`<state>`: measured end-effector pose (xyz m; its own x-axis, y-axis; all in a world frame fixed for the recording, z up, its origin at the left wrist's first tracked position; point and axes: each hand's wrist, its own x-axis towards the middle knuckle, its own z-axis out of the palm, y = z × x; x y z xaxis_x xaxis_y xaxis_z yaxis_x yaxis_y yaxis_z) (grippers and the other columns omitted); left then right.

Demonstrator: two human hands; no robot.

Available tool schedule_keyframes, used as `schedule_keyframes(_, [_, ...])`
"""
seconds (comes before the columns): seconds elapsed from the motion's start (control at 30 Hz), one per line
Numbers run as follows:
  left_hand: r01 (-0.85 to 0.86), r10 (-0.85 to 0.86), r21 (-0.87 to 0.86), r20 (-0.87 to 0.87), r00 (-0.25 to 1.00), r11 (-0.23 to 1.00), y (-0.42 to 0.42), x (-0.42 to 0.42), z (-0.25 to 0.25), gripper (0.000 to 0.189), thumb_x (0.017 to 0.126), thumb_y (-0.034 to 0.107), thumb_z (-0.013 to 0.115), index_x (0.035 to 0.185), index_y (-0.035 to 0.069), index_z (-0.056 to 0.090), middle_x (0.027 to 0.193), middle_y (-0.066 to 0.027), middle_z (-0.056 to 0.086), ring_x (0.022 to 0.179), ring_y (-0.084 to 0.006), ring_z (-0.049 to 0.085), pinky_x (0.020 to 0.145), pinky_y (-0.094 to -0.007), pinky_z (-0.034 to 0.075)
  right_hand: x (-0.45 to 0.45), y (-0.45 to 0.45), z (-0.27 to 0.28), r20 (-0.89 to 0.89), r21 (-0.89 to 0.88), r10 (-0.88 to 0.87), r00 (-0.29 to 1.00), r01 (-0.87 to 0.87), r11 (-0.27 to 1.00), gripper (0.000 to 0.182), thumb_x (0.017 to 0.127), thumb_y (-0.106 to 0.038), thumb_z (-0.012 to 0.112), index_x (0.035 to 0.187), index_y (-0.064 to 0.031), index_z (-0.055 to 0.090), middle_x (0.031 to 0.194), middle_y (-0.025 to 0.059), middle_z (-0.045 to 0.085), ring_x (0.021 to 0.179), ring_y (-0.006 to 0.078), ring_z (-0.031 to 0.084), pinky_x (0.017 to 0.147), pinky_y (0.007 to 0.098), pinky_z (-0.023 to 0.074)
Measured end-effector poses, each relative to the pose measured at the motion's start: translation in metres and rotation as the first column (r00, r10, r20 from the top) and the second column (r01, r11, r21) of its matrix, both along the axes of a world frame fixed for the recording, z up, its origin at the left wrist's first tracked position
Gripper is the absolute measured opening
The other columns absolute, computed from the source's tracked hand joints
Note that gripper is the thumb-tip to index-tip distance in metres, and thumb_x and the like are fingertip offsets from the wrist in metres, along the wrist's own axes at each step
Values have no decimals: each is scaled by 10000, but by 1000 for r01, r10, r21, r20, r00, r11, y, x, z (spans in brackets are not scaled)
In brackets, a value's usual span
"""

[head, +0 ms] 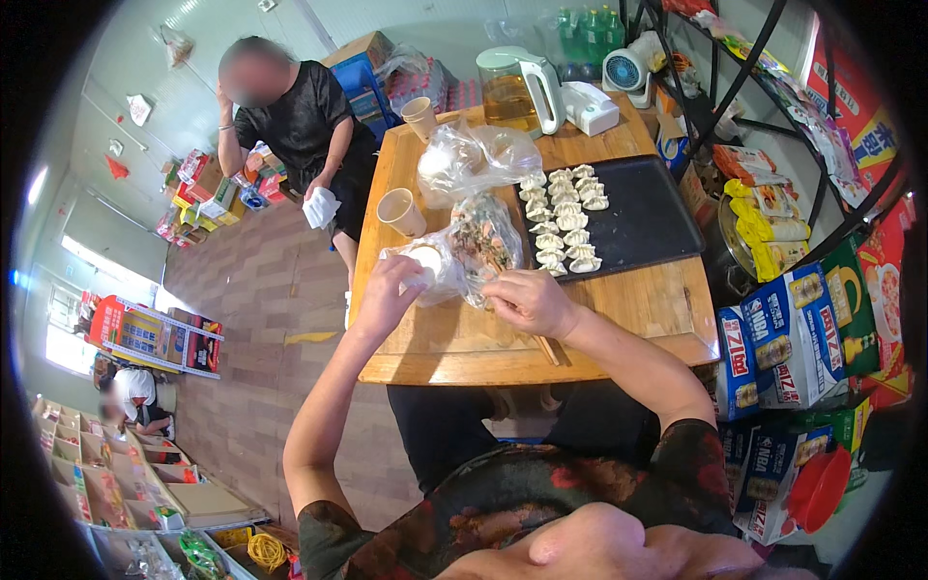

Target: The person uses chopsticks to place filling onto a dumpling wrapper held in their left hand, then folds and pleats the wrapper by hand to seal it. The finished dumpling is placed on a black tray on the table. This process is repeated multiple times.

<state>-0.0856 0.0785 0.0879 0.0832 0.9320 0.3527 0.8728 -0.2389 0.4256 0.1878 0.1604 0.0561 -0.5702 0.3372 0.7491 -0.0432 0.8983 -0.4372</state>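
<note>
My left hand has its fingertips at a stack of round white dumpling wrappers in a clear plastic bag, at the table's left side. My right hand is closed around a pair of wooden chopsticks, whose back ends stick out below the palm. Their front ends reach a plastic bag of chopped filling with green and pinkish bits. Folded dumplings lie in rows on the left part of a black tray. Another clear bag with something white lies behind the filling.
Paper cups stand left of the bags. A glass pitcher of amber liquid and a tissue pack are at the table's back. A person sits at the left holding white tissue. Boxes and a metal rack crowd the right side.
</note>
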Motion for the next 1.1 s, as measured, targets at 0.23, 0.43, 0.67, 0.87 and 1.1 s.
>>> schedule_keyframes(0.23, [16,-15,16,-53,999,1000,-2,1,4,267,743,63,762,987,18,663,1036,-136,642,994,-338,604,880,-405,487,2,0,5,-7,-6,-10,1000,9,1000,139,788,-59,671,927,-63,663,848,95,678,727,275,669,604,363,537])
schedule_keyframes(0.43, [7,-7,-43,5,1000,999,1,-2,5,271,739,59,761,984,10,657,1026,-129,644,999,-328,606,875,-405,490,1,2,1,4,-1,-22,1000,22,1000,143,787,-55,677,929,-59,674,873,105,692,739,276,677,616,358,547])
schedule_keyframes(0.67, [22,-22,-7,-77,997,1000,0,3,8,261,742,63,755,982,16,663,1032,-120,646,1002,-329,607,891,-410,488,0,1,2,16,-15,-19,1000,19,1000,144,785,-50,678,929,-50,681,875,111,697,747,286,679,626,362,553])
schedule_keyframes(0.87, [35,-37,-30,-42,998,999,0,-2,7,252,745,48,745,982,18,664,1048,-122,651,1021,-326,606,909,-408,482,-1,1,1,44,-23,-4,999,5,1000,138,784,-49,674,921,-48,683,898,118,701,766,284,686,647,355,559])
schedule_keyframes(1.1, [32,-33,-7,-67,997,999,0,-2,8,246,754,46,734,991,38,667,1038,-123,660,1008,-324,614,907,-410,482,0,-3,7,61,18,-44,997,43,999,150,784,-43,670,932,-65,667,863,138,686,757,287,685,645,371,553])
